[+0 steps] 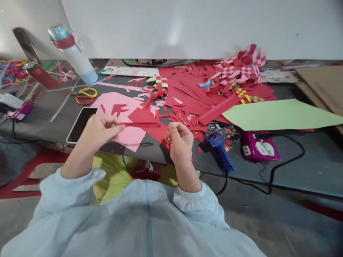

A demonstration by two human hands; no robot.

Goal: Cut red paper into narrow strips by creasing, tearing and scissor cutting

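Note:
My left hand pinches one end of a narrow red paper strip, which stretches level to the right above the table. Just past the strip's free end, my right hand is closed with its fingers curled and thumb pressed in; what it holds, if anything, is hidden. Bits of red show at its lower edges. Beneath the strip lie a pink paper sheet and red paper pieces. A blue glue gun rests right of my right hand.
Left are a phone, scissors, a white-and-blue bottle and a red bottle. Woven checkered paper is heaped at the back. A light green sheet and a purple box with a black cable lie right.

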